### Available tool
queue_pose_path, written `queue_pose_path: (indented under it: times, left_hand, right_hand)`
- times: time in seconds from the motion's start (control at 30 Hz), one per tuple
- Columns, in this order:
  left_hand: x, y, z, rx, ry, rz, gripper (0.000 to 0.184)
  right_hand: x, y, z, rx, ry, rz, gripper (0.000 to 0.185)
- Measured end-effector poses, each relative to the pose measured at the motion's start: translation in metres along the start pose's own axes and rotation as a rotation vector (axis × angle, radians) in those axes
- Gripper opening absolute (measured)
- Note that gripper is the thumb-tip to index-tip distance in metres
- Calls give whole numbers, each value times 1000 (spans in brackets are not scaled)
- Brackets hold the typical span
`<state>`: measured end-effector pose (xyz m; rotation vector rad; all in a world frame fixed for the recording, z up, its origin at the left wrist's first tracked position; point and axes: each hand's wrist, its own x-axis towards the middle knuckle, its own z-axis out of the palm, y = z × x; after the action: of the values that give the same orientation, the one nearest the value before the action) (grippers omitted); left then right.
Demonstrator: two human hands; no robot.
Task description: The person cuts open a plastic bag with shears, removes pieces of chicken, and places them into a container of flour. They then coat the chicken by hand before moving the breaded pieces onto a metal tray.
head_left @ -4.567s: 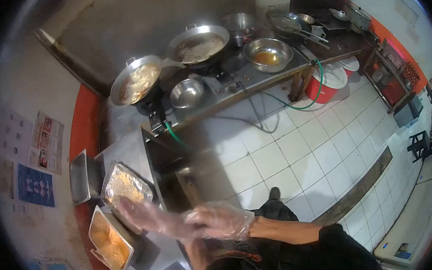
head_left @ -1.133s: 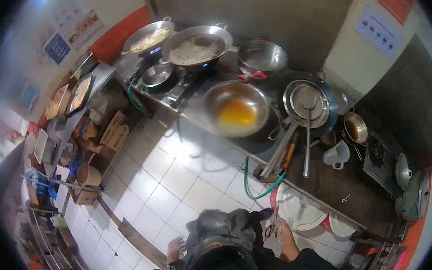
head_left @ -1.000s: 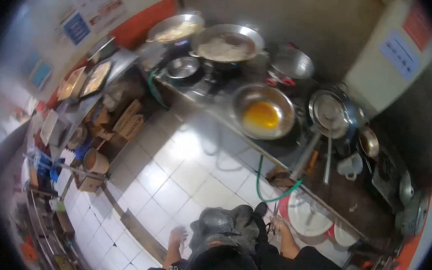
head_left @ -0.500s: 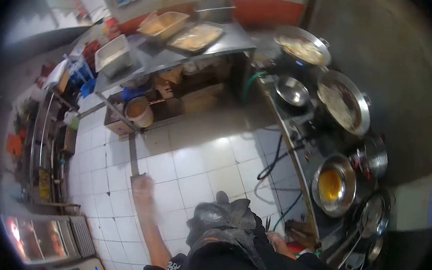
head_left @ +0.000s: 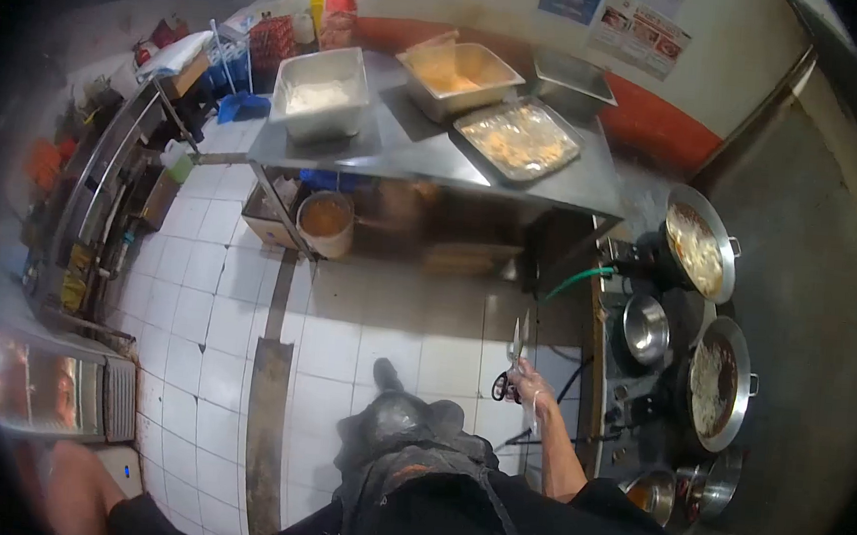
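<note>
My right hand (head_left: pixel 534 386) is closed on a pair of scissors (head_left: pixel 518 348), with the blades pointing up and slightly apart. Clear plastic, apparently a thin glove, covers that hand. It is over the tiled floor, left of the cooking counter. A green hose (head_left: pixel 579 279) runs beyond it. At the lower left only part of my bent left arm (head_left: pixel 85 487) shows, near a glass display case (head_left: pixel 43 385); the left hand itself is out of the picture.
Ahead, a steel table (head_left: pixel 397 146) bears a tub of white powder (head_left: pixel 321 96), a breading pan (head_left: pixel 457 71) and a plastic-covered tray (head_left: pixel 519 140). On the right are two pans of frying food (head_left: pixel 698 249) (head_left: pixel 714 377) and a steel bowl (head_left: pixel 646 329). A bucket (head_left: pixel 325 223) stands underneath.
The view has turned, bringing the steel table nearer. My right hand has reached forward with the scissors, now plainly visible. My left hand has swung left and out of view.
</note>
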<state>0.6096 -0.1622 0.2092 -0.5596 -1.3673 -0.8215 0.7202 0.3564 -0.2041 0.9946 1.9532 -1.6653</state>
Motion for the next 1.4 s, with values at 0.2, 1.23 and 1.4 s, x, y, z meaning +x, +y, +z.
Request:
queue_pose_path:
  times: [0.2,1.23,1.4]
  left_hand:
    - [-13,-94,90,-128,-60,-53,43]
    - [44,-326,330,-390,-297,14,48]
    - [56,-385,365,-513,-360,31,49]
  right_hand:
    - [62,-133,67,381,-147,-139,42]
    - [250,-531,115,-883,-146,-610,35]
    - [251,-549,136,-787,-20,-443,31]
